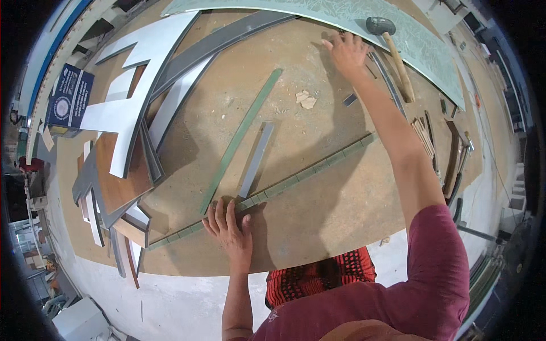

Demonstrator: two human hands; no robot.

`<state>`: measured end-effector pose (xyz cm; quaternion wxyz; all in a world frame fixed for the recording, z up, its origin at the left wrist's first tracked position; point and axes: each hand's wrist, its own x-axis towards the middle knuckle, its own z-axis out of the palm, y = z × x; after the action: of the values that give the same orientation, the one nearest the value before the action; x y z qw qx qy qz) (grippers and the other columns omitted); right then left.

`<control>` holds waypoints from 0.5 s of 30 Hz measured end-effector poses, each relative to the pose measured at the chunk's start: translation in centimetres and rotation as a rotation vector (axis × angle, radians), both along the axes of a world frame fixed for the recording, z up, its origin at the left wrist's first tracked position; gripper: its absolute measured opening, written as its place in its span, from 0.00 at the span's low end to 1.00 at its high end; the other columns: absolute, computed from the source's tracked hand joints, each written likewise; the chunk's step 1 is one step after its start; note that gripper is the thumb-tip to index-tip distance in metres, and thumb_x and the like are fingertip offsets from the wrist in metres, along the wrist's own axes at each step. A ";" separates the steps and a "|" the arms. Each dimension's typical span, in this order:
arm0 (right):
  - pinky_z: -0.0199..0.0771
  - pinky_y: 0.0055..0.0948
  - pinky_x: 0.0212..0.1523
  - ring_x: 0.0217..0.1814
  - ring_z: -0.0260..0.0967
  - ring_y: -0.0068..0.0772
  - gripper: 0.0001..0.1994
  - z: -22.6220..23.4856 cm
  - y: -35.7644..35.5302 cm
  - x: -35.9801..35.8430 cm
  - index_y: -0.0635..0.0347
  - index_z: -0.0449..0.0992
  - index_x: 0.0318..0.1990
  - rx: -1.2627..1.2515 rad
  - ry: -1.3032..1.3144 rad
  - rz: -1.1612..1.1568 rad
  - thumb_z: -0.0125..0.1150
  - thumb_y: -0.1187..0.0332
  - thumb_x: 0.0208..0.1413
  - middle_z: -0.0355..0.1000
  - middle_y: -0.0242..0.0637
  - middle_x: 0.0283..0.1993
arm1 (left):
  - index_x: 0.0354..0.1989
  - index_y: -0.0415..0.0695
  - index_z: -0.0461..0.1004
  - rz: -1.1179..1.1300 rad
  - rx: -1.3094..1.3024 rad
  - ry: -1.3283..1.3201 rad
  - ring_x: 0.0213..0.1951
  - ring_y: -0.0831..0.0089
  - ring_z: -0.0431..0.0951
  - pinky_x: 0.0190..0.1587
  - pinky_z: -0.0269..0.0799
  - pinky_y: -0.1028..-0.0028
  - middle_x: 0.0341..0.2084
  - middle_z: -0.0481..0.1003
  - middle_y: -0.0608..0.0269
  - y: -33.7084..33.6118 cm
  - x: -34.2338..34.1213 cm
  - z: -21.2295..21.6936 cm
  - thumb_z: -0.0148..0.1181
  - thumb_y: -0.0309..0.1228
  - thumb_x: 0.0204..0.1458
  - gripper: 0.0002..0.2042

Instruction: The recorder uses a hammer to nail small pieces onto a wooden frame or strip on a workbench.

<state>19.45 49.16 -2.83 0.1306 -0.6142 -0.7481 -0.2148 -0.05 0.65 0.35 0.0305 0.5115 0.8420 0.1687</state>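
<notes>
My left hand [229, 232] rests with its fingers spread on a long green strip [318, 166] marked off in short segments, which lies slantwise across the brown worktable [307, 227]. Just beyond it are a plain green strip [244, 136] and a shorter grey strip [257, 159]. My right hand [348, 55] reaches to the far side, fingers apart, by the near edge of a pale green patterned sheet [424, 54]. Nothing shows in its grasp, though its palm is hidden. To its right, a mallet [399, 68] with a black head leans over the sheet's edge.
White-faced cut-out boards [145, 62] and dark grey pieces [222, 34] are piled at the left, beside a dark blue box [71, 96]. Thin wooden sticks [422, 133] and a hammer [467, 145] lie at the right edge. Torn beige scraps [306, 99] sit mid-table.
</notes>
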 end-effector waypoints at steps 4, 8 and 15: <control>0.46 0.66 0.59 0.67 0.47 0.58 0.28 0.3 -0.3 -2.2 0.39 0.63 0.61 -0.107 0.048 0.050 0.36 0.38 0.60 0.58 0.35 0.64 | 0.56 0.49 0.68 -0.003 0.014 -0.003 0.65 0.53 0.53 0.67 0.37 0.47 0.59 0.62 0.58 0.1 -0.2 0.0 0.53 0.46 0.56 0.22; 0.38 0.73 0.61 0.68 0.42 0.70 0.30 0.8 0.8 -2.8 0.34 0.57 0.65 -0.195 0.051 -0.022 0.29 0.36 0.59 0.53 0.33 0.68 | 0.56 0.49 0.68 -0.005 0.007 -0.006 0.65 0.54 0.53 0.67 0.37 0.48 0.59 0.62 0.58 0.2 -0.1 0.1 0.51 0.49 0.57 0.23; 0.38 0.74 0.61 0.69 0.39 0.71 0.31 0.0 1.2 -0.9 0.31 0.54 0.67 -0.303 0.081 -0.128 0.29 0.34 0.58 0.48 0.32 0.71 | 0.55 0.47 0.67 -0.005 -0.009 0.000 0.64 0.55 0.55 0.66 0.38 0.47 0.58 0.63 0.58 0.4 -0.1 0.3 0.52 0.45 0.57 0.22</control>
<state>18.53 50.38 -2.79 0.0525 -0.6813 -0.7255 -0.0823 -0.14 1.00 0.64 0.0335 0.5135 0.8415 0.1648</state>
